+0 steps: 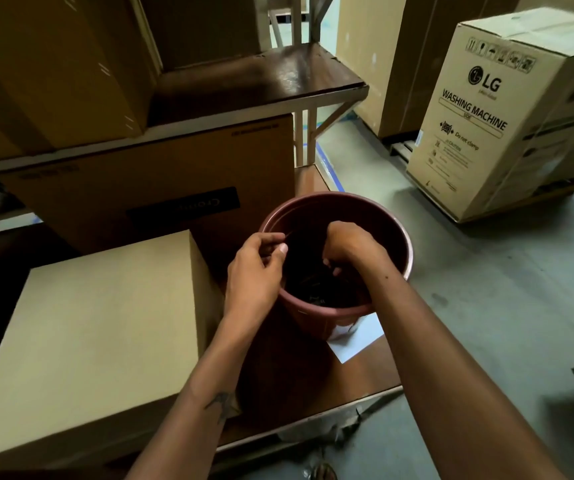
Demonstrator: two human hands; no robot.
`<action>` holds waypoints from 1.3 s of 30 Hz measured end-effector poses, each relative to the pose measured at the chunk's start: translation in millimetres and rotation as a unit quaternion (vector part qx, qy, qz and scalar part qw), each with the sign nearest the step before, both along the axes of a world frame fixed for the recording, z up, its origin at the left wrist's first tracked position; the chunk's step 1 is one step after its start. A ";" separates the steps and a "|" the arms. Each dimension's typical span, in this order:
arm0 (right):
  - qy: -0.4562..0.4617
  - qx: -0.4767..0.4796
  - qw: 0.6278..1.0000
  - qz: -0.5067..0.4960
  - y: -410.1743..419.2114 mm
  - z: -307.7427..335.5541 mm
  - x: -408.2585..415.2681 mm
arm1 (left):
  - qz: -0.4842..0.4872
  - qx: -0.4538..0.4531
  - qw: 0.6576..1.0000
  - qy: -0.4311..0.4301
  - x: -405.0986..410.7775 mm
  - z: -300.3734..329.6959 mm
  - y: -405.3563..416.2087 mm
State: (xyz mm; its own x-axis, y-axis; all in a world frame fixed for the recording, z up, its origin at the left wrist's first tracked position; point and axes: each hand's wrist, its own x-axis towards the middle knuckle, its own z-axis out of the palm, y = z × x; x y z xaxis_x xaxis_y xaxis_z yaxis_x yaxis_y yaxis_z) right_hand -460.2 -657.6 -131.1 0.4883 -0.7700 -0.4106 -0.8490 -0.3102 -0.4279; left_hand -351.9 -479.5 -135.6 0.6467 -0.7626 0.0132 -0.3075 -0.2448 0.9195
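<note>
A reddish-brown plastic bucket (394, 223) stands on a low wooden platform (358, 386). Dark small objects (320, 289) lie at its bottom; I cannot tell what they are. My left hand (254, 268) is at the bucket's near left rim, thumb and fingers pinching a thin dark strand (287, 234). My right hand (351, 247) reaches down inside the bucket with its fingers curled into the dark contents. What those fingers hold is hidden in shadow.
A plain cardboard box (98, 334) sits left of the bucket, a larger printed box (154, 188) behind it. Shelving with more boxes (60, 64) rises at the back. A washing machine carton (507, 112) stands on the concrete floor at right. White paper (354, 344) lies under the bucket.
</note>
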 end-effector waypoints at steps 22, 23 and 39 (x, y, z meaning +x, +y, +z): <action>-0.459 0.110 0.881 -0.038 165.3 20.5 26.3 | 0.021 -0.048 0.995 -0.088 48.3 42.4 101.5; -0.426 0.090 0.900 -0.023 181.4 19.1 30.8 | 0.022 -0.037 0.993 -0.112 53.7 43.9 116.5; -0.382 -0.048 0.922 -0.046 347.4 -7.6 45.6 | -0.004 0.072 0.912 -0.403 125.6 -2.1 314.9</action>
State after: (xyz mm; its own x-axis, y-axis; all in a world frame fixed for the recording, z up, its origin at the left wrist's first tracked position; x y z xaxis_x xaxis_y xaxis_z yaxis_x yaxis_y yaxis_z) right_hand -414.6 -310.2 -138.6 0.5382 -0.8370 0.0986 -0.3358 -0.3203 -0.8858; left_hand -226.3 -164.5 -137.7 0.4665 -0.7983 0.3809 -0.8714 -0.3409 0.3529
